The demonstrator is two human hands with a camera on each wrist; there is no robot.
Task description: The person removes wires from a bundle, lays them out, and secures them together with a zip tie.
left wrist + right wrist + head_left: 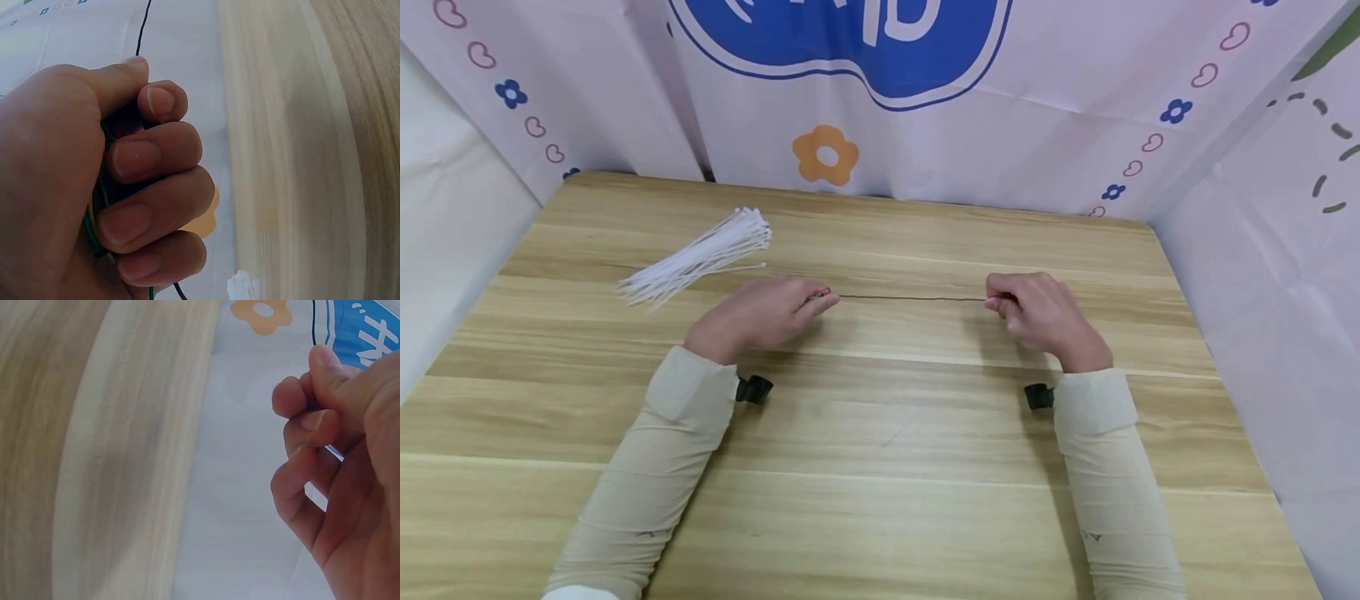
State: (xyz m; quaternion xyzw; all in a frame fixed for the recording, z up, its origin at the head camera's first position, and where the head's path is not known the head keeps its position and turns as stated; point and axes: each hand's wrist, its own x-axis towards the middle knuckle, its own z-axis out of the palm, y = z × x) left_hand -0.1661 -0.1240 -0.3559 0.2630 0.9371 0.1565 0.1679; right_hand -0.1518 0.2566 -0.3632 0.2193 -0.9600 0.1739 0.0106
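A thin dark wire point(910, 297) runs straight across between the two hands, above the wooden table. My left hand point(767, 312) grips a small bundle of coloured wires point(91, 228), green, yellow and black, its fingers curled round it. From between the left thumb and index finger the dark wire comes out, and a bit of red shows there in the head view. The other end of the wire is pinched between thumb and index finger of my right hand point(1041, 312). Most of the bundle is hidden inside the left palm.
White cable ties point(707, 254) lie in a loose pile at the back left of the wooden table point(880, 517), just beyond the left hand. A printed white cloth point(910, 150) hangs along the table's back edge. Small black cameras point(754, 389) are worn at both wrists.
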